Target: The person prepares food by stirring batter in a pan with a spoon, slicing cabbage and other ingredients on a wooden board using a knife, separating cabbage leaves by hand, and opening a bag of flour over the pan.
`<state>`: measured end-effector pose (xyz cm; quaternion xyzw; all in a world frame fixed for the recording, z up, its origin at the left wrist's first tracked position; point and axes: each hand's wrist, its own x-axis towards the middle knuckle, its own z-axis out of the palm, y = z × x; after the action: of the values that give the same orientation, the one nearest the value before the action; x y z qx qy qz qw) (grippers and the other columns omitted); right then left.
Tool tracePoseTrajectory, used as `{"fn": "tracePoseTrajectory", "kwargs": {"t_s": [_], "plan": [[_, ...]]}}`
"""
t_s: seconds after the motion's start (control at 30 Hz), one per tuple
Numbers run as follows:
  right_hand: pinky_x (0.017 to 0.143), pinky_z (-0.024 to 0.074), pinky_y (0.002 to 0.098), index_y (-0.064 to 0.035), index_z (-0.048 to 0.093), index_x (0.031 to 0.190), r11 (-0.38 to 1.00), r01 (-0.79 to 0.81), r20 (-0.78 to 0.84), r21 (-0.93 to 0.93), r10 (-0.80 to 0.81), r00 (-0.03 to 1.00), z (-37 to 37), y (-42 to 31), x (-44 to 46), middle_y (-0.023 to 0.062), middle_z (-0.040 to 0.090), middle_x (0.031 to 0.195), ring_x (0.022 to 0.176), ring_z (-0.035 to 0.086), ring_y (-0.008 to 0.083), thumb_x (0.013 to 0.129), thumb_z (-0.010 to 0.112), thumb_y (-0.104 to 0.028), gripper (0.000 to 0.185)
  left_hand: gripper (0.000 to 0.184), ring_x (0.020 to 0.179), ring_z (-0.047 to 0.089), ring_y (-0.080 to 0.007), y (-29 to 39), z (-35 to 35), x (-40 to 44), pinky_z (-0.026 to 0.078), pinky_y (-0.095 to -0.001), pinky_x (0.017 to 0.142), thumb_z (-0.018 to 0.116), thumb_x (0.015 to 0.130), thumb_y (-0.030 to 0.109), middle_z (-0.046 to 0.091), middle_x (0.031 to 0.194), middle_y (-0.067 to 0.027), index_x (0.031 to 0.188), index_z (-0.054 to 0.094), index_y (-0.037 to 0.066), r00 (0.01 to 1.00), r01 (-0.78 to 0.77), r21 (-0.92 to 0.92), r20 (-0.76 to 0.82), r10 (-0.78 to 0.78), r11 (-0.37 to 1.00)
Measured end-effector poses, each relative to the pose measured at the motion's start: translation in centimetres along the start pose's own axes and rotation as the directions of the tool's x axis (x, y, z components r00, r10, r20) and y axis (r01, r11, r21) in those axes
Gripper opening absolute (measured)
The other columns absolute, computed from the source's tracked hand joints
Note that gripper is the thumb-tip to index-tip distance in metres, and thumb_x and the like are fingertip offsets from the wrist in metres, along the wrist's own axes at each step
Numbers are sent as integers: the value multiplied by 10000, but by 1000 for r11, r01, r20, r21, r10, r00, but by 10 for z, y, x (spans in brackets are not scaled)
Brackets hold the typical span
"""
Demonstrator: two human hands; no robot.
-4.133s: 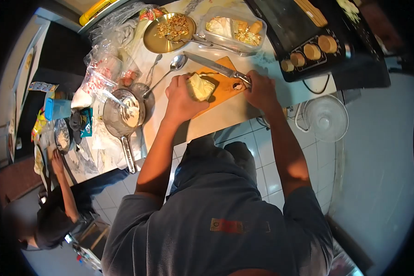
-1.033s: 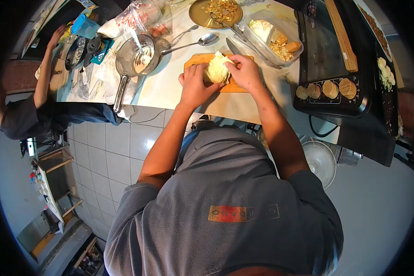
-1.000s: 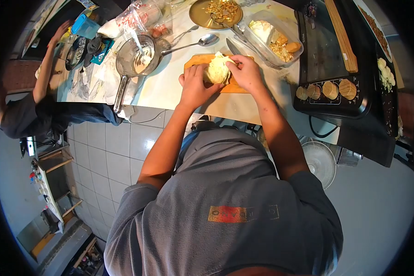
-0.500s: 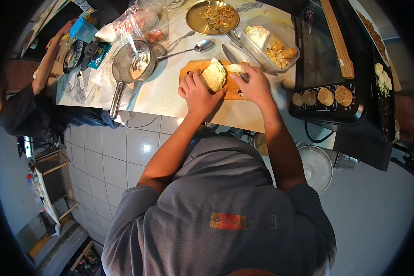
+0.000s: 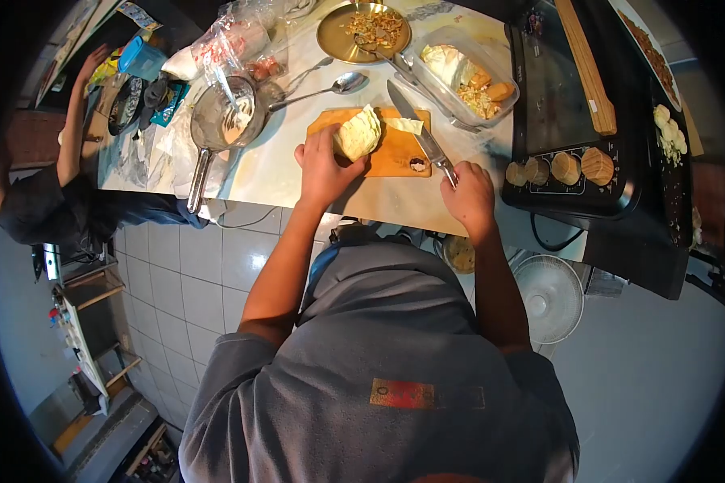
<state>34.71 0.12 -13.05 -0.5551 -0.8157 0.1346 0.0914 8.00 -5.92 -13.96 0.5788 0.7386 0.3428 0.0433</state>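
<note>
Yellow-green cabbage [image 5: 359,134] sits on the wooden cutting board [image 5: 395,158], near the front edge of the surface [image 5: 270,171]. I have the left hand [image 5: 322,174] gripping it, the right hand [image 5: 470,195] closed on the knife [image 5: 429,143]; rolling cabbage could bring fingers under the blade.

Bright light falls over my counter [image 5: 274,173], casting shadows by my hands. Glare spots the floor tiles [image 5: 254,262]. The dark-rimmed view bends at its edges.
</note>
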Motion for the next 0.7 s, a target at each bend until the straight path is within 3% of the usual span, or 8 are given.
{"fn": "tracePoseTrajectory", "kwargs": {"t_s": [0.07, 0.1, 0.17, 0.3, 0.47, 0.5, 0.57, 0.7], "plan": [[782, 472, 468, -18, 528, 983, 974, 0, -112, 227, 26, 993, -12, -8, -5, 176, 625, 876, 872, 591, 391, 814, 606, -146, 226, 700, 1067, 539, -280, -5, -6, 3, 310, -423, 920, 815, 621, 345, 609, 1083, -124, 1201, 550, 56, 998, -26, -42, 62, 29, 999], [782, 472, 468, -18, 528, 983, 974, 0, -109, 227, 25, 994, -20, -10, -7, 176, 625, 876, 872, 591, 391, 814, 606, -146, 226, 700, 1067, 539, -280, -5, -9, 4, 310, -423, 920, 815, 621, 345, 609, 1083, -124, 1201, 550, 56, 998, -23, -42, 63, 26, 999], [711, 486, 489, -6, 506, 1013, 947, -187, 61, 261, 177, 982, -33, -12, -11, 203, 628, 816, 795, 608, 426, 822, 581, -128, 238, 708, 1067, 565, -280, -5, -14, 6, 321, -401, 944, 830, 622, 357, 621, 1109, -130, 1196, 552, 49, 992, -23, -62, 119, 30, 998], [660, 485, 500, -5, 513, 1011, 947, -114, -37, 301, 131, 991, -45, -16, -28, 224, 625, 758, 739, 615, 446, 858, 584, -166, 233, 709, 1064, 568, -282, -7, -18, 10, 321, -403, 952, 835, 617, 347, 624, 1103, -138, 1193, 552, 48, 989, -19, -63, 148, 28, 998], [678, 469, 524, -8, 528, 990, 867, -163, 165, 470, 95, 982, -56, -38, -29, 255, 628, 784, 781, 607, 467, 936, 545, -227, 226, 741, 1103, 537, -311, -8, -18, 9, 317, -422, 978, 836, 624, 339, 601, 1123, -157, 1219, 517, 35, 986, 32, -157, 164, -6, 987], [678, 469, 524, -8, 528, 990, 867, -164, 166, 471, 96, 981, -49, -42, -30, 255, 628, 784, 781, 607, 467, 936, 545, -227, 226, 741, 1103, 537, -311, -8, -18, 9, 317, -422, 978, 836, 624, 339, 601, 1123, -157, 1219, 517, 35, 986, 33, -156, 165, -7, 987], [684, 458, 546, -7, 510, 994, 876, -10, 136, 482, -63, 989, -33, -53, -30, 269, 626, 797, 793, 603, 479, 948, 516, -232, 230, 759, 1110, 537, -317, -9, -16, 8, 324, -428, 981, 838, 633, 347, 593, 1131, -168, 1232, 499, 26, 986, 16, -144, 167, 8, 989], [700, 454, 563, -3, 459, 1023, 935, -64, 240, 349, -23, 970, -21, -75, -27, 283, 627, 813, 791, 597, 492, 968, 470, -273, 276, 735, 1036, 584, -335, -14, -12, 6, 396, -425, 930, 844, 646, 340, 618, 1109, -164, 1220, 508, 26, 991, -28, -158, 122, 47, 987]]}}
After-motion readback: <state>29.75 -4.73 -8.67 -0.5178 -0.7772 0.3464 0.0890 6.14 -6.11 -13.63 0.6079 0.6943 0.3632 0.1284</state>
